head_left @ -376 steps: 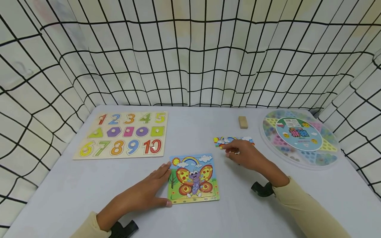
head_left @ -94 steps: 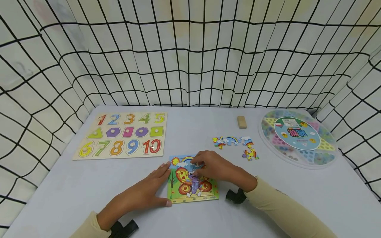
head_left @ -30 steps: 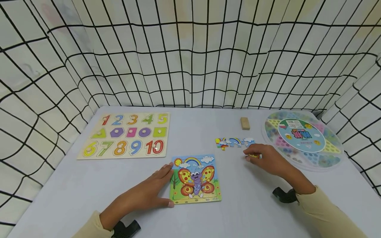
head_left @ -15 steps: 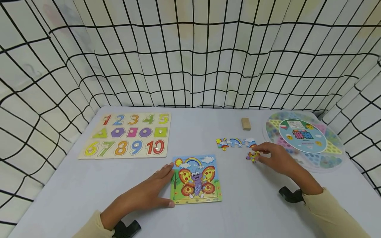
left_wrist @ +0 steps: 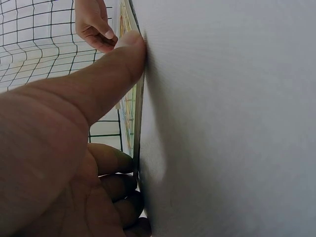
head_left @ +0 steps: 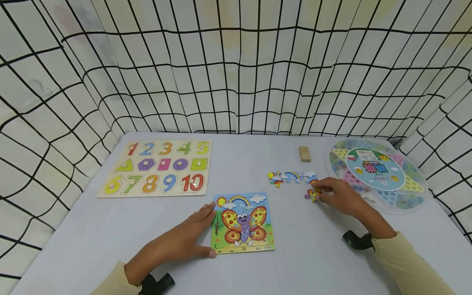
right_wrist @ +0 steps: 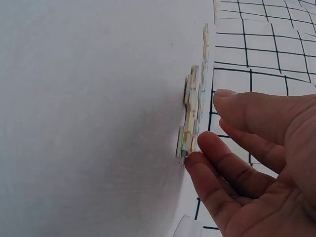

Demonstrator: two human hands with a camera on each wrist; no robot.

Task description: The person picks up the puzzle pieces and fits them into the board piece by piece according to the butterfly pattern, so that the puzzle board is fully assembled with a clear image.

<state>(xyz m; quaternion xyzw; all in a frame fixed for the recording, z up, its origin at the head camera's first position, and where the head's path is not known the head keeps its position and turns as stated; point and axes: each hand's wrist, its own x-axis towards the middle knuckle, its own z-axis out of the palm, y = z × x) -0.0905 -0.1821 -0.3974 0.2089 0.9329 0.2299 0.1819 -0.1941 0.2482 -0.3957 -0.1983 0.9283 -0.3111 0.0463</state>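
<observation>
The right hand (head_left: 341, 197) sits right of the middle of the head picture. Its fingertips (right_wrist: 197, 160) touch the edge of a small loose puzzle piece (head_left: 312, 194) that lies flat on the table (head_left: 92, 229). The fingers are only a little bent and loose, so the hand is open and not holding the piece. Just above that piece, a short row of more puzzle pieces (head_left: 291, 177) lies on the table, close by.

The left hand (head_left: 180, 239) is in the lower middle of the head picture. It lies flat, fingers straight, against the left side of the butterfly puzzle board (head_left: 242, 222). In the left wrist picture the thumb (left_wrist: 106, 69) presses on the thin edge of the board (left_wrist: 138, 108). This hand is open too, just pushing on the board. The board shows a butterfly, a sun, a rainbow and clouds.

In the upper left part of the table lies a number puzzle board (head_left: 156, 168) with numbers and shapes. Far to the right is a round clear game box (head_left: 376, 174). A small wooden block (head_left: 304, 153) stands near it, above the row of pieces. A white cloth with black lines (head_left: 236, 65) hangs all around the table.
</observation>
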